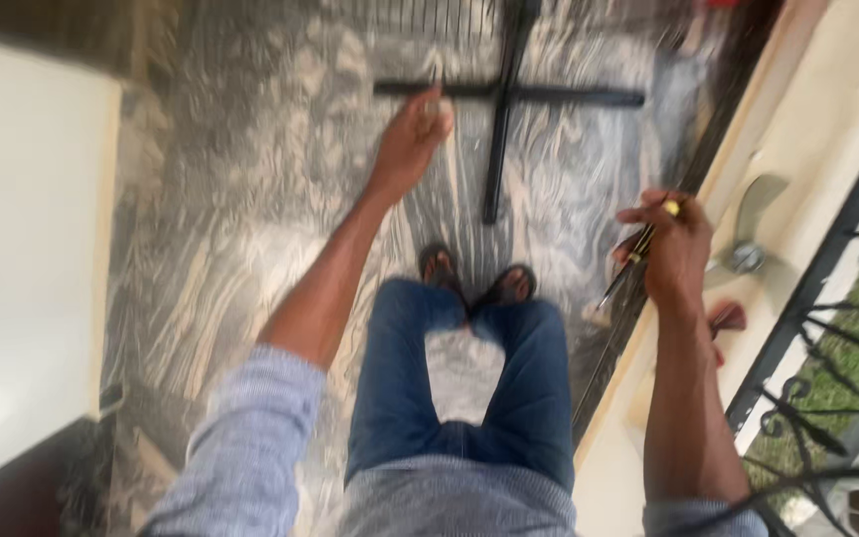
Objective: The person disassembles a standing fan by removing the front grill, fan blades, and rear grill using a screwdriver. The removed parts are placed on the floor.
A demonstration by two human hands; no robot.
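Head view, blurred by motion. Landmark: black cross-shaped metal base lying on the grey marbled floor. Left hand reaches to the base's left bar, fingers curled, pinching something small and pale; what it is cannot be told. Sandalled feet stand just below the base's long bar. Right hand, well right of the base and near the cream ledge, pinches a thin paintbrush, bristles down. Judgement: steady the bar first, keep the brush tip clear of the floor, work slowly along the metal.
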